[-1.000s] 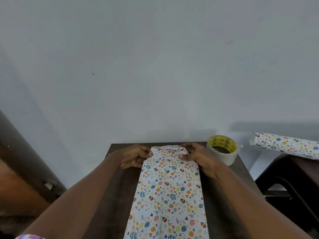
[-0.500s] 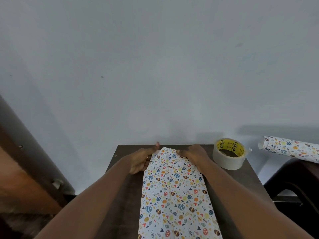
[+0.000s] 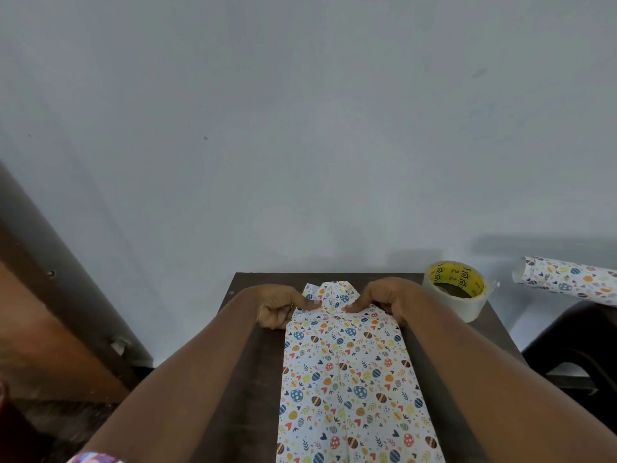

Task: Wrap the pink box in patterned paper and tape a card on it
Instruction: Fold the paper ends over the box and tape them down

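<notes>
now, with left hand (image 3: 278,307) and right hand (image 3: 384,297) pinching the paper (image 3: 347,379) mid-frame, crease its end corners sharply before fetching tape (image 3: 455,289) at right.

Left hand (image 3: 278,304) and right hand (image 3: 389,297) hold patterned paper (image 3: 347,379)

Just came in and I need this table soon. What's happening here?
A person is wrapping a box on the table. The left hand and right hand grip the patterned paper at its far end, folding the flap. The box is hidden under the paper. A tape roll sits untouched at the table's far right corner.
</notes>
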